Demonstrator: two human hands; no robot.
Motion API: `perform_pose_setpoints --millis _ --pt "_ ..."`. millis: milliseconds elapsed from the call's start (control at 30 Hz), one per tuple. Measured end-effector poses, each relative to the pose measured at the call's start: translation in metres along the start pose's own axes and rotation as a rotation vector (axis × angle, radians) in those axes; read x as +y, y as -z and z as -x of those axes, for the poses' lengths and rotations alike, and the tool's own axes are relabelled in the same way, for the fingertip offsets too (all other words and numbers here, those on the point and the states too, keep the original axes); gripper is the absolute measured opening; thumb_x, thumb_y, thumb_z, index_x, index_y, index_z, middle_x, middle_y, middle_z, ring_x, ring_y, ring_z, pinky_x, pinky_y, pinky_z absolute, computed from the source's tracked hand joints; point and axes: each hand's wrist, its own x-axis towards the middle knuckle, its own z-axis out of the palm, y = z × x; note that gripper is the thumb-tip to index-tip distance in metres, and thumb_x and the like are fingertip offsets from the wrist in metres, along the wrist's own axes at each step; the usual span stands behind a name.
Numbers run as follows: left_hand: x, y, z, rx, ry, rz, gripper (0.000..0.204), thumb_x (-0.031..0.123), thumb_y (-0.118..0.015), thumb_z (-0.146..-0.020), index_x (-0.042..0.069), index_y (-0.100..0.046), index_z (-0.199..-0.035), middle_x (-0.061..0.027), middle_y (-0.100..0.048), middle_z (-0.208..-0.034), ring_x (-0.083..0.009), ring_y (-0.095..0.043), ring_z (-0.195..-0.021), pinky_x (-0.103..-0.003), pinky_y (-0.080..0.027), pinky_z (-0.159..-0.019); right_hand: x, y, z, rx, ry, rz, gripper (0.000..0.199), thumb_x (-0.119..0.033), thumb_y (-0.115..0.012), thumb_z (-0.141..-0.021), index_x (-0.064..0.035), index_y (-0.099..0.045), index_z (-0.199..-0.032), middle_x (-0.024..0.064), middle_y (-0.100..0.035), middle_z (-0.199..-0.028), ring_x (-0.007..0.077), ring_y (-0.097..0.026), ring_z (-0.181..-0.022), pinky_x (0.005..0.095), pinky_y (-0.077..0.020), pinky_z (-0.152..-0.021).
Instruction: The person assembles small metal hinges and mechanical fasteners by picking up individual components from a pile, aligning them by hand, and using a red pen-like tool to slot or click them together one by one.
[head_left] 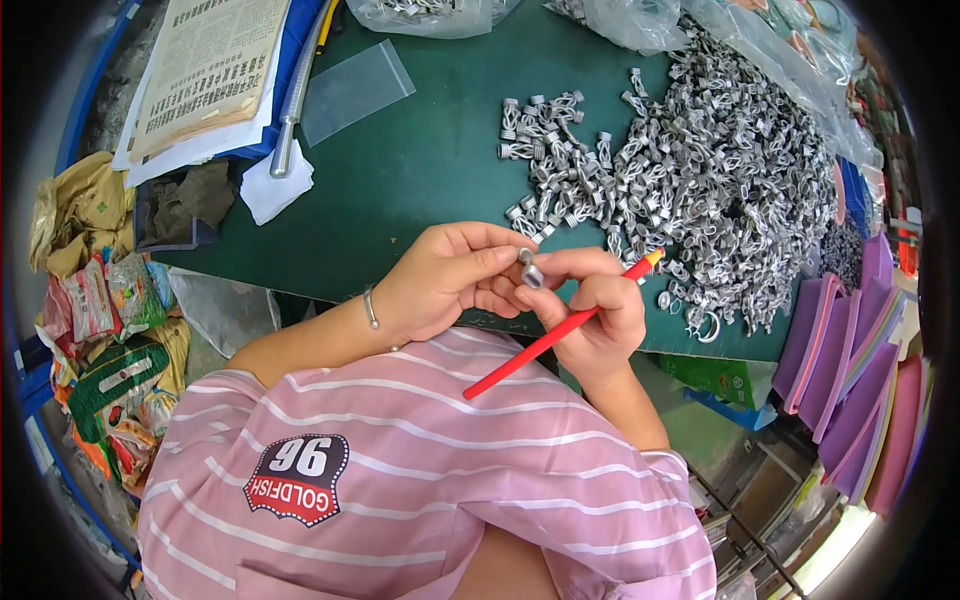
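Close to my body, at the table's near edge, both hands meet on one small silver metal part, whose rounded end faces me. My left hand pinches it between thumb and forefinger, the other fingers curled below. From the other side the thumb and forefinger of my right hand grip it too. A red pencil-like stick with a yellow end lies across my right hand, tucked between the fingers. Just beyond, a large heap of similar grey metal parts covers the table's right side, some scattered toward the middle.
The green table bears an empty clear zip bag, a metal rod-like tool on white paper, and printed sheets at far left. Plastic bags of parts stand at the back. Purple foam-like pieces crowd the right.
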Motion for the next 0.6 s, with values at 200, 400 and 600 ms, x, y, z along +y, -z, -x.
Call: perform_pose_setpoints --millis 200,400,600 --pt "0.007 0.003 -0.003 0.132 -0.022 0.066 0.016 0.020 -0.046 -0.090 0.006 -0.050 -0.096 -0.0055 -0.053 -0.078 -0.0137 -0.055 -0.065 -0.021 -0.046 -0.051 0.027 0.012 0.007 0.066 -0.169 0.250 0.026 0.003 -0.068 -0.070 -0.0026 -0.042 -0.072 0.0118 -0.060 -0.077 0.0193 -0.055 -0.058 0.0280 -0.0450 -0.051" --pt "0.013 0.006 -0.007 0.264 -0.096 -0.153 0.010 0.010 -0.057 -0.083 0.006 -0.048 -0.084 0.0016 -0.043 -0.069 -0.0044 -0.035 -0.051 -0.017 -0.026 -0.040 0.032 0.001 0.007 -0.198 -0.167 0.671 0.031 -0.001 -0.071 -0.058 -0.0039 -0.046 -0.076 0.0112 -0.054 -0.074 0.0312 -0.052 -0.064 0.0384 -0.0434 -0.055" --pt "0.010 0.000 -0.007 0.322 -0.154 -0.553 0.025 0.005 -0.062 -0.079 0.001 -0.054 -0.102 0.0019 -0.050 -0.073 -0.0007 -0.041 -0.057 -0.014 -0.027 -0.043 0.036 0.006 0.016 -0.020 -0.483 -0.093 0.026 0.010 -0.061 -0.072 -0.0039 -0.039 -0.071 0.0098 -0.056 -0.075 0.0156 -0.056 -0.062 0.0264 -0.0462 -0.054"
